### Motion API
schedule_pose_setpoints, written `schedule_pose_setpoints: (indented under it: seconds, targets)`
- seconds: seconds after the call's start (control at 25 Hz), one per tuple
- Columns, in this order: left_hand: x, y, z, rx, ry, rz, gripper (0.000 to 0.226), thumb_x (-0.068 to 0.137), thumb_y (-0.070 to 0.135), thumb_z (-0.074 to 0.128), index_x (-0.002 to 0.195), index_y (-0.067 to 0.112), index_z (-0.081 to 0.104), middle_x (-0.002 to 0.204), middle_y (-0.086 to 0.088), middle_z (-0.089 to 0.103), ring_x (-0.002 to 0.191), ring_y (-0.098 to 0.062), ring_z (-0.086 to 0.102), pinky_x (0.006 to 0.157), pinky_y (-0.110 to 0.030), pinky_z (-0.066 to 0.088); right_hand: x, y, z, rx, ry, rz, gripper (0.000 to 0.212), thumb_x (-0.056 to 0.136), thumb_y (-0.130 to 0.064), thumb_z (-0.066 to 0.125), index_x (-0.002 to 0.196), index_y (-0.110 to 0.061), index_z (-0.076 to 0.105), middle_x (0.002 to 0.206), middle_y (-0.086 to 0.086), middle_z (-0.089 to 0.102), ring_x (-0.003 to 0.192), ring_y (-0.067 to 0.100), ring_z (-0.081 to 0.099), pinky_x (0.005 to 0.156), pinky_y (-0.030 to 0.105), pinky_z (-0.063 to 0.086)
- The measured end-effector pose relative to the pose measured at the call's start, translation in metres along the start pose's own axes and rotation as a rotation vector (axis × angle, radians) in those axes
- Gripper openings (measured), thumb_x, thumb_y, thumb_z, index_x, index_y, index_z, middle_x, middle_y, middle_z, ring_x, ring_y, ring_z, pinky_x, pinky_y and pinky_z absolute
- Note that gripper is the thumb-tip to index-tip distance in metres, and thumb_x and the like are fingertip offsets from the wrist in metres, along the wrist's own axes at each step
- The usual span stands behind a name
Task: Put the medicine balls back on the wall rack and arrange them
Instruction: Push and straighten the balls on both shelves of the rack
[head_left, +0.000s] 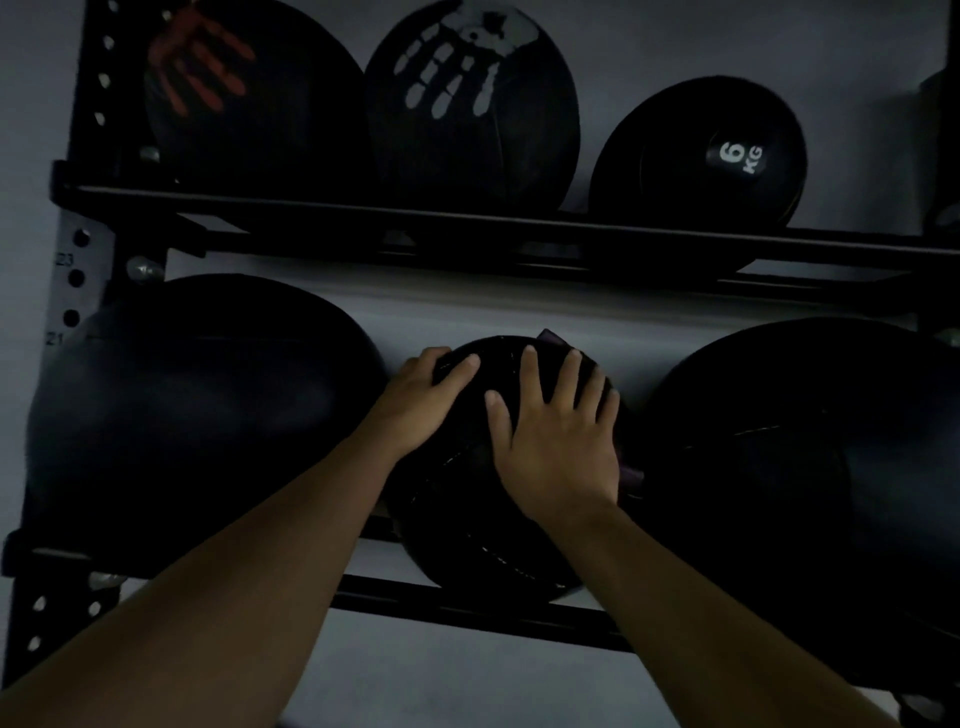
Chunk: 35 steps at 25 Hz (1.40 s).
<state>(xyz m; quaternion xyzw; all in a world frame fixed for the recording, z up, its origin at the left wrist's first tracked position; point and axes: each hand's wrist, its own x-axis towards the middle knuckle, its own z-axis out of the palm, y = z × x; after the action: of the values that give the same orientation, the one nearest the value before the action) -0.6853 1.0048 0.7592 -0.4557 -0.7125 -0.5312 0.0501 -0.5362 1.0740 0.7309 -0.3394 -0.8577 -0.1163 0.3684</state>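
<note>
Head view. The fingers (530, 374) of the right hand (558, 447) are spread flat over the top front of the middle ball (467, 499); the left hand (423, 400) cups the ball's upper left side, thumb forward and fingers curled behind it. Neither hand pinches anything; both press on the surface.

The middle ball sits on the lower shelf of the rack (467, 605), between a large left ball (197, 405) and a large right ball (810, 488). It appears to touch the right one; contact on the left is hidden by the left hand.

Recommended handling: keep both palms on the ball and push it back until it settles between the shelf rails. Release only once it rests steadily.

Surroundings: the upper shelf holds a ball with a red handprint (244, 93), a ball with a white handprint (467, 104) and a smaller 6 kg ball (696, 156). The gap on the lower shelf is tight, so the neighbouring balls may crowd the fingers.
</note>
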Motion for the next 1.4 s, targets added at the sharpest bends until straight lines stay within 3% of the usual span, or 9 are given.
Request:
schedule_pose_setpoints:
  seconds: [0.2, 0.4, 0.56, 0.68, 0.84, 0.92, 1.16, 1.28, 1.4]
  targets:
    - [0.001, 0.009, 0.005, 0.064, 0.076, -0.085, 0.076, 0.101, 0.073, 0.029, 0.152, 0.019, 0.043, 0.149, -0.011, 0.055, 0.131, -0.03, 0.057, 0.109, -0.046, 0.048, 0.035, 0.02, -0.005, -0.041, -0.054, -0.179, 0.073, 0.106, -0.06, 0.004, 0.17, -0.024, 0.004, 0.176, 0.022, 0.012, 0.162, 0.045, 0.014, 0.131, 0.061, 0.014]
    - [-0.003, 0.028, 0.009, 0.269, 0.117, -0.354, 0.087, 0.105, 0.068, 0.016, 0.161, 0.003, 0.03, 0.164, -0.022, 0.04, 0.146, -0.04, 0.045, 0.118, -0.046, 0.039, 0.096, 0.047, -0.031, -0.025, -0.211, -0.439, 0.061, 0.11, -0.059, 0.012, 0.169, -0.042, 0.012, 0.179, 0.001, 0.019, 0.165, 0.025, 0.016, 0.132, 0.055, 0.0]
    - [-0.023, 0.016, 0.01, 0.407, 0.098, 0.035, 0.078, 0.101, 0.073, 0.025, 0.165, 0.028, 0.022, 0.173, -0.014, 0.024, 0.158, -0.037, 0.025, 0.126, -0.054, 0.024, 0.097, 0.039, -0.019, -0.103, 0.08, -0.268, 0.067, 0.106, -0.058, 0.015, 0.162, -0.028, 0.037, 0.166, 0.012, 0.043, 0.159, 0.038, 0.029, 0.13, 0.061, 0.01]
    - [-0.031, 0.0, 0.01, 0.161, 0.006, 0.133, 0.085, 0.083, 0.089, 0.045, 0.157, 0.056, 0.02, 0.176, 0.0, 0.016, 0.161, -0.032, 0.018, 0.128, -0.059, 0.023, 0.055, 0.04, -0.007, 0.339, 0.317, -0.018, 0.049, 0.108, -0.048, 0.036, 0.14, -0.016, 0.055, 0.146, 0.018, 0.052, 0.14, 0.042, 0.046, 0.117, 0.055, 0.038]
    - [-0.024, -0.004, 0.016, 0.186, 0.125, 0.153, 0.075, 0.084, 0.087, 0.046, 0.151, 0.057, 0.03, 0.163, -0.001, 0.037, 0.149, -0.031, 0.038, 0.119, -0.056, 0.04, 0.0, 0.038, 0.016, 0.459, 0.167, 0.058, 0.057, 0.107, -0.058, 0.037, 0.16, -0.038, 0.037, 0.179, 0.005, 0.002, 0.163, 0.041, 0.009, 0.127, 0.065, 0.016]
    - [-0.02, 0.0, 0.016, 0.222, 0.126, 0.123, 0.071, 0.086, 0.087, 0.043, 0.149, 0.056, 0.032, 0.156, -0.003, 0.042, 0.143, -0.032, 0.045, 0.114, -0.055, 0.045, 0.007, 0.039, 0.013, 0.491, 0.12, 0.048, 0.06, 0.107, -0.06, 0.033, 0.164, -0.043, 0.029, 0.18, -0.002, -0.008, 0.162, 0.041, 0.013, 0.127, 0.066, 0.017]
    - [0.023, 0.032, 0.008, 0.278, 0.052, -0.22, 0.092, 0.088, 0.089, 0.029, 0.156, 0.028, 0.04, 0.152, -0.014, 0.055, 0.131, -0.036, 0.059, 0.11, -0.048, 0.049, 0.109, 0.056, -0.012, 0.572, -0.251, -0.057, 0.05, 0.104, -0.064, 0.038, 0.151, -0.048, 0.048, 0.18, -0.003, 0.008, 0.164, 0.032, 0.015, 0.131, 0.054, 0.017]
    - [0.008, 0.022, 0.016, 0.294, 0.094, -0.084, 0.091, 0.089, 0.088, 0.026, 0.16, 0.032, 0.036, 0.164, -0.01, 0.042, 0.151, -0.035, 0.039, 0.122, -0.056, 0.034, 0.104, 0.053, -0.002, 0.581, -0.13, -0.01, 0.046, 0.104, -0.06, 0.038, 0.143, -0.042, 0.055, 0.176, 0.001, 0.017, 0.155, 0.033, 0.035, 0.125, 0.055, 0.03]
    - [-0.007, 0.0, 0.014, 0.009, 0.128, 0.114, 0.078, 0.08, 0.088, 0.047, 0.147, 0.047, 0.048, 0.156, 0.003, 0.048, 0.146, -0.022, 0.046, 0.121, -0.051, 0.04, 0.075, 0.043, -0.001, 0.593, 0.069, 0.087, 0.046, 0.108, -0.055, 0.037, 0.138, -0.025, 0.053, 0.154, 0.013, 0.041, 0.134, 0.042, 0.052, 0.111, 0.059, 0.045]
